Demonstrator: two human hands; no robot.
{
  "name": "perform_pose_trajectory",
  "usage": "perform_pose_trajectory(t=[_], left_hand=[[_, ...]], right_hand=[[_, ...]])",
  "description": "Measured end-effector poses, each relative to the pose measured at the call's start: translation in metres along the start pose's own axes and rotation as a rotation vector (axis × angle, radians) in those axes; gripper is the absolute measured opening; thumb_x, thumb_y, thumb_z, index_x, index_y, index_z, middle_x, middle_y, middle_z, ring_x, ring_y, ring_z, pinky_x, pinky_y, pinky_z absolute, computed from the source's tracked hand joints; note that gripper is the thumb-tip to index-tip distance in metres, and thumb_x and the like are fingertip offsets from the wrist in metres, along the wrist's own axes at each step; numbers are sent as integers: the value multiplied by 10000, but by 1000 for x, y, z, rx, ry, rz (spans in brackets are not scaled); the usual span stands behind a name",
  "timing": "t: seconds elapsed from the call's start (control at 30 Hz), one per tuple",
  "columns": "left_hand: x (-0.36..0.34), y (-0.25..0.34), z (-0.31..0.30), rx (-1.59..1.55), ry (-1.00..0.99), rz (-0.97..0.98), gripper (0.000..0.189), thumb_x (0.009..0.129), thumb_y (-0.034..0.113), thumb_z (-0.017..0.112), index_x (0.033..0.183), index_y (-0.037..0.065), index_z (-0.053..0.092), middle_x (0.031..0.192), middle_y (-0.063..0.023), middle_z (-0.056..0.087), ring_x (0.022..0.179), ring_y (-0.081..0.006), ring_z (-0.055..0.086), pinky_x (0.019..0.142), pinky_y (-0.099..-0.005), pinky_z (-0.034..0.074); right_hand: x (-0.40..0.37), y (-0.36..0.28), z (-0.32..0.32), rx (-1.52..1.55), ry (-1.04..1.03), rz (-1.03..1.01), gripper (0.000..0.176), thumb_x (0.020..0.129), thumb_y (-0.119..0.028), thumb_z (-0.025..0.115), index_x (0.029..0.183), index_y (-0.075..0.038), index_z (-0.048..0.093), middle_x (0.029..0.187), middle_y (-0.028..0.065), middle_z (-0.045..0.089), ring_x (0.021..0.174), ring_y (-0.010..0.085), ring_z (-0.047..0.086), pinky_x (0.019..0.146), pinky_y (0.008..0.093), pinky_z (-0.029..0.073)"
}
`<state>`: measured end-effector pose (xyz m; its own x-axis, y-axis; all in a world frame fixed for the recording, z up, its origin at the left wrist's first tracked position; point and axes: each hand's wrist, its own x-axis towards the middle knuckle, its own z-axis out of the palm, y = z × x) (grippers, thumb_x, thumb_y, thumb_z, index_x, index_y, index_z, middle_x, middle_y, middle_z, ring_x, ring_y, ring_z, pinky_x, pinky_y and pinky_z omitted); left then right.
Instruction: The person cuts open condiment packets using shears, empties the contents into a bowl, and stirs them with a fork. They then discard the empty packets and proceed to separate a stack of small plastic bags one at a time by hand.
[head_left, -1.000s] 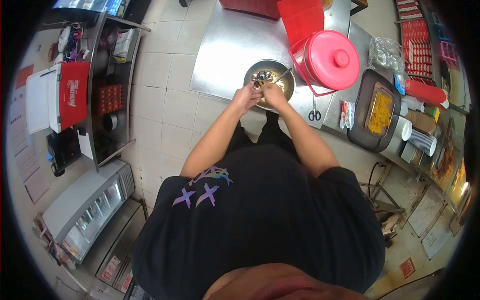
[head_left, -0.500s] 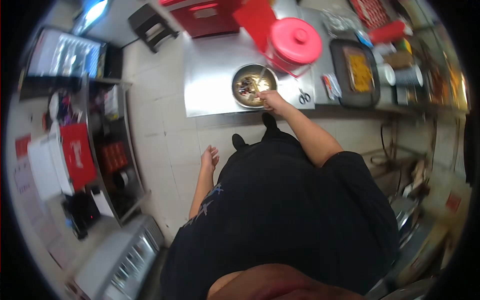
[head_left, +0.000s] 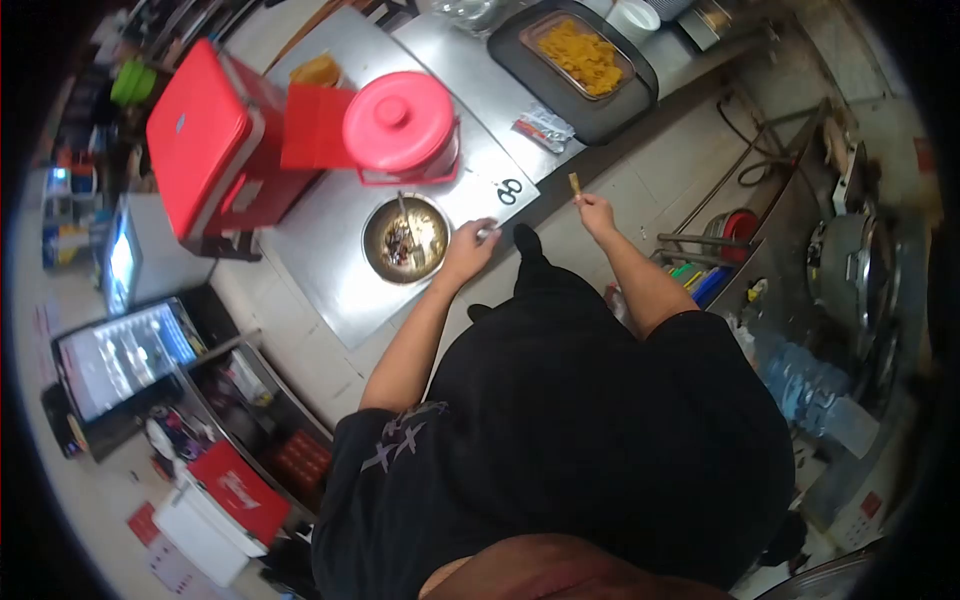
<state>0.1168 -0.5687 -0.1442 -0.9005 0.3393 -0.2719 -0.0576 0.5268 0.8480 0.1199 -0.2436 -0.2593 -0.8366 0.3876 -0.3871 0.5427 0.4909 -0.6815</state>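
Observation:
My left hand [head_left: 468,252] is closed at the front edge of the steel table [head_left: 330,290], just right of a metal bowl. Something small and pale shows at its fingertips; I cannot tell what it is. My right hand [head_left: 597,216] is held out past the table edge, over the floor, gripping a short yellowish-tan stick-like piece [head_left: 574,184] that points up. In the metal bowl [head_left: 370,245] lie shiny liquid and dark bits, with a utensil handle [head_left: 402,204] leaning at the far rim. Black-handled scissors [head_left: 509,191] rest near the table corner.
A pink lidded bucket [head_left: 398,125] stands behind the bowl, beside a big red cooler box [head_left: 200,140]. Farther right, a black tray [head_left: 620,115] carries a container of yellow food [head_left: 580,58], with a small packet [head_left: 545,128] nearby. Shelving with pots [head_left: 845,270] runs along the right.
My right hand has left the bowl and swung right, carrying the tan piece. My left hand has risen from my side to the table edge and closed. The view has turned right.

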Motion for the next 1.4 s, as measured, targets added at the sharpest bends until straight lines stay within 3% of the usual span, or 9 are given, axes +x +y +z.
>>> perform_pose_trajectory(t=[0.17,0.33,0.53,0.83,0.9,0.97,1.2,1.33,1.4], left_hand=[[155,33,42,398,45,367,588,766,214,804,1299,82,595,1263,-230,579,1158,-424,556,998,-472,465],[271,57,78,849,-135,332,987,634,194,885,1488,174,392,1540,-210,354,1361,-466,363,1100,-507,410],[333,24,86,882,-335,366,908,646,214,837,1462,176,441,1475,-153,458,1314,-437,415,1079,-497,436],[311,-1,90,444,-292,521,731,642,216,816,1330,126,586,1244,-161,568,1148,-391,483,1036,-485,402],[283,12,103,63,-277,315,717,625,173,817,1299,85,591,1206,-163,583,1121,-383,508,991,-466,395],[263,31,93,195,-238,548,723,576,200,846,1240,69,589,1207,-177,590,1107,-381,526,978,-465,399],[136,36,25,144,-141,480,530,695,150,728,1206,66,617,1125,-155,661,1072,-377,590,918,-470,445],[87,31,-35,-186,-225,518,590,782,141,734,1345,63,577,1183,-193,661,1120,-387,624,999,-448,473],[69,24,-63,-244,-221,508,635,785,129,727,1385,62,531,1125,-197,673,1005,-353,676,868,-391,534]], right_hand=[[68,0,-28,-170,34,-21,240,952,-316,613,1009,-123,744,947,135,694,895,369,676,797,470,530],[100,-37,-32,-269,-19,-86,215,929,-277,615,976,-115,749,1038,133,695,959,366,682,828,505,545],[135,-52,-16,-350,-89,-187,190,871,-201,628,929,-72,754,1042,151,686,934,358,708,799,494,573],[125,-64,4,97,109,-394,116,735,-115,713,830,-54,740,1107,150,617,1137,360,584,943,464,499],[124,-57,11,307,177,-431,139,693,-113,726,814,-45,743,1105,179,612,1076,380,597,929,441,501],[113,-60,2,233,-56,-360,174,679,-124,733,833,-46,747,1034,176,648,1012,351,635,896,429,517],[-18,-123,-6,383,-286,0,135,741,-130,797,760,-26,714,677,45,689,636,114,616,588,329,504],[-69,-135,12,369,-398,-97,119,826,-81,762,932,-32,737,969,90,710,954,184,647,863,352,523],[-87,-159,18,462,-331,-338,187,812,-104,803,953,-20,713,1222,114,608,1128,237,588,992,388,464]])
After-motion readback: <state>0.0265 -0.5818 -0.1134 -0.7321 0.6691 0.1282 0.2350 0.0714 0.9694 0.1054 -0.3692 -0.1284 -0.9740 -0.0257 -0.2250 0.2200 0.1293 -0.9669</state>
